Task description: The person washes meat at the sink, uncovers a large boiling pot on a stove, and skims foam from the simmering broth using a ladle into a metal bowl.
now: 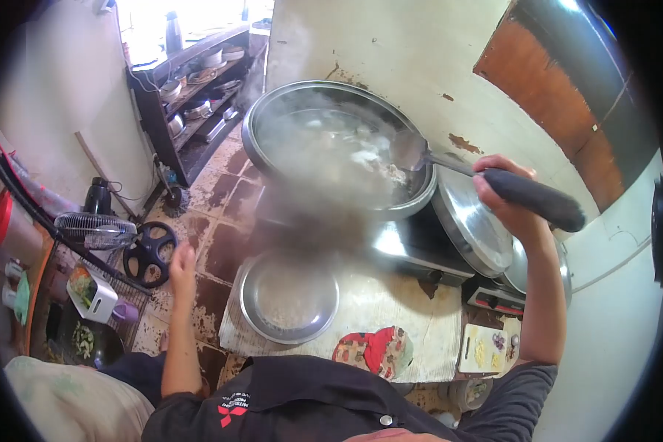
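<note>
Head view: the right hand (510, 212) wraps firmly around the dark handle of a spatula (545, 200), its blade at the steaming pot's (317, 87) right side; the left hand's (183, 267) finger spread cannot be told.

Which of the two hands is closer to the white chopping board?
The right. The right hand grips the spatula beyond the chopping board; the left hand is farther off, on the opposite side of the metal bowl.
</note>
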Motion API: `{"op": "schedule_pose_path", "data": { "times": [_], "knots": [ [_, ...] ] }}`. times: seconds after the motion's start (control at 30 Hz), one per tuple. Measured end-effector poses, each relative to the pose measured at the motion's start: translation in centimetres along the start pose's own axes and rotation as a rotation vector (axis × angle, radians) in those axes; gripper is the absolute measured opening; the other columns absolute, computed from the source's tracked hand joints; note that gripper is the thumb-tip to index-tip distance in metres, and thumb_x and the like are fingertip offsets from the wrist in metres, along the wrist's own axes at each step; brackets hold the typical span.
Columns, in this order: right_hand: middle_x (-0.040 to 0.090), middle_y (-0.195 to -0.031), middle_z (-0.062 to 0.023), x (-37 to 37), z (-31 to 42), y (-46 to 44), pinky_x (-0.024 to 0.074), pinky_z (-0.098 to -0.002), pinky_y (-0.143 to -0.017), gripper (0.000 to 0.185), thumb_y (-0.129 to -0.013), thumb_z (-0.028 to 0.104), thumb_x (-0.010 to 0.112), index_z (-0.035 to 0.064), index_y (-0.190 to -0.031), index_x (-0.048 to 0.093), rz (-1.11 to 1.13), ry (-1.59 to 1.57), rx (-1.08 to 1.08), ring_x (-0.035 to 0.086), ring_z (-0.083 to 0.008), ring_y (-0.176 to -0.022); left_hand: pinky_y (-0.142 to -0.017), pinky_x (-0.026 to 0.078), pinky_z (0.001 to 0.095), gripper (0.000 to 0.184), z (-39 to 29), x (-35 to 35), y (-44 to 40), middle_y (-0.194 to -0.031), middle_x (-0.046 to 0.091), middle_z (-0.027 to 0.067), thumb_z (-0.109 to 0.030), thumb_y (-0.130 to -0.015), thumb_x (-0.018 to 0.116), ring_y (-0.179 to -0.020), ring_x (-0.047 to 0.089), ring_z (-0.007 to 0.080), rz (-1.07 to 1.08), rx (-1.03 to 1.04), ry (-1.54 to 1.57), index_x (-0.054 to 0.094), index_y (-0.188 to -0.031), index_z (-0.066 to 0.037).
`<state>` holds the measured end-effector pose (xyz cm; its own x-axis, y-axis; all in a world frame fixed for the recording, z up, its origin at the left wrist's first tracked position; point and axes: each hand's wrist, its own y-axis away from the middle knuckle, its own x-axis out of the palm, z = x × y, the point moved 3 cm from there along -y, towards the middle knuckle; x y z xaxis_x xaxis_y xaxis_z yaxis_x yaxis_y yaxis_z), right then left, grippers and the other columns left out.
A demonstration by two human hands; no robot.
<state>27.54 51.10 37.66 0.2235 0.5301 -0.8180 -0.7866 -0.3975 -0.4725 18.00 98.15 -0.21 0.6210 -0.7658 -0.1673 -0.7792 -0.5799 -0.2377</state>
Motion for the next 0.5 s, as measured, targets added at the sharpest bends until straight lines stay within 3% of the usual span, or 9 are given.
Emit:
{"op": "schedule_pose_path", "data": {
  "times": [0.13, 0.17, 0.3, 0.4, 0.43, 0.5],
  "knots": [
    [0.059, -0.068, -0.0102, 2.9, 1.3, -1.9, 0.0476, -0.0292, -0.062, 0.015, -0.073, 0.017, 0.063, 0.0064, -0.083, 0.058, 0.190, 0.181, -0.153, 0.058, -0.0206, -0.060, -0.095, 0.035, 0.0346, 0.052, 7.2, 2.9, 4.9, -0.121, 0.048, 0.0208, -0.035, -0.090, 0.045, -0.112, 0.046, 0.0294, 0.088, -0.322, -0.281, 0.038, -0.127, 0.001],
    [0.060, -0.071, -0.0125, 3.8, 1.3, -2.2, 0.0481, -0.0324, -0.063, 0.016, -0.072, 0.016, 0.064, 0.0067, -0.084, 0.058, 0.222, 0.179, -0.173, 0.060, -0.0278, -0.065, -0.095, 0.035, 0.0361, 0.055, 8.7, 3.5, 5.7, -0.122, 0.046, 0.0227, -0.037, -0.090, 0.044, -0.113, 0.045, 0.0321, 0.149, -0.378, -0.369, 0.036, -0.129, 0.000],
    [0.061, -0.073, -0.0138, 7.6, -0.3, -3.0, 0.0480, -0.0370, -0.063, 0.015, -0.072, 0.016, 0.064, 0.0072, -0.083, 0.059, 0.322, 0.291, -0.219, 0.060, -0.0319, -0.071, -0.098, 0.031, 0.0421, 0.065, 9.7, 5.8, 7.7, -0.130, 0.037, 0.0245, -0.049, -0.090, 0.032, -0.119, 0.037, 0.0383, 0.277, -0.465, -0.489, 0.027, -0.134, -0.002],
    [0.061, -0.069, -0.0137, 9.5, -0.8, -3.7, 0.0480, -0.0345, -0.060, 0.015, -0.071, 0.016, 0.065, 0.0066, -0.081, 0.059, 0.244, 0.198, -0.207, 0.059, -0.0315, -0.064, -0.099, 0.029, 0.0420, 0.069, 9.1, 6.5, 8.1, -0.133, 0.034, 0.0234, -0.054, -0.089, 0.029, -0.121, 0.035, 0.0383, 0.326, -0.486, -0.511, 0.024, -0.136, -0.004],
    [0.060, -0.063, -0.0088, 9.8, -1.0, -4.2, 0.0470, -0.0306, -0.057, 0.014, -0.072, 0.017, 0.067, 0.0067, -0.079, 0.059, 0.224, 0.067, -0.145, 0.058, -0.0243, -0.056, -0.100, 0.027, 0.0418, 0.071, 8.7, 6.5, 8.2, -0.135, 0.032, 0.0226, -0.056, -0.089, 0.027, -0.122, 0.033, 0.0379, 0.333, -0.467, -0.502, 0.023, -0.137, -0.004],
    [0.059, -0.061, -0.0052, 10.4, -1.8, -5.4, 0.0460, -0.0287, -0.056, 0.015, -0.072, 0.017, 0.068, 0.0070, -0.078, 0.059, 0.154, -0.061, -0.008, 0.056, -0.0185, -0.054, -0.102, 0.025, 0.0417, 0.073, 8.6, 6.5, 8.2, -0.137, 0.029, 0.0220, -0.058, -0.088, 0.026, -0.123, 0.032, 0.0376, 0.329, -0.443, -0.504, 0.022, -0.137, -0.005]
  ]
}}
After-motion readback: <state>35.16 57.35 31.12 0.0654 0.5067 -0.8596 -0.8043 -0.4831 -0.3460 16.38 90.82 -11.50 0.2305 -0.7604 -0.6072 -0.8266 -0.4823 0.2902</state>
